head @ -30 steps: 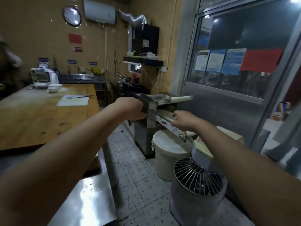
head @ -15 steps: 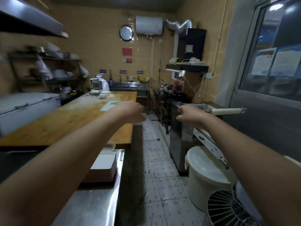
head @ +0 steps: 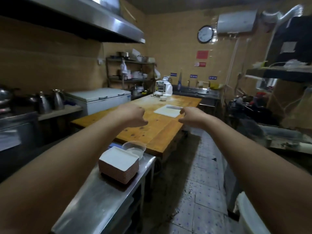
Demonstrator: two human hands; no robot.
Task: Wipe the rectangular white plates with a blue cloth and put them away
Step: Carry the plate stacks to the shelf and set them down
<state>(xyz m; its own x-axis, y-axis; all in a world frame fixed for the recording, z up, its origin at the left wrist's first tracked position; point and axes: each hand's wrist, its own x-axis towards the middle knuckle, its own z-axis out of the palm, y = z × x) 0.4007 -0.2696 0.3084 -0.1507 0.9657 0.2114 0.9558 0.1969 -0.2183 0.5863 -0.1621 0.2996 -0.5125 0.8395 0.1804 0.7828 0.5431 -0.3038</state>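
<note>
A stack of rectangular plates (head: 118,162), white on top with brown sides, stands on the steel counter (head: 94,203) at the lower left. No blue cloth is in view. Both my arms stretch forward at chest height over the aisle. My left hand (head: 133,115) hangs above the wooden table, fingers curled loosely, holding nothing. My right hand (head: 190,117) is level with it to the right, fingers apart and empty. Both hands are well above and beyond the plate stack.
A clear plastic bowl (head: 135,147) sits just behind the plates. The long wooden table (head: 157,129) carries a white cutting board with a knife (head: 168,110) and small bowls. A tiled aisle (head: 202,183) runs on the right, with a white bucket (head: 249,217) and machinery beside it.
My view has swung left from the steel machine to the table and counter. Both hands left the machine and now hover empty; the plate stack has come into view.
</note>
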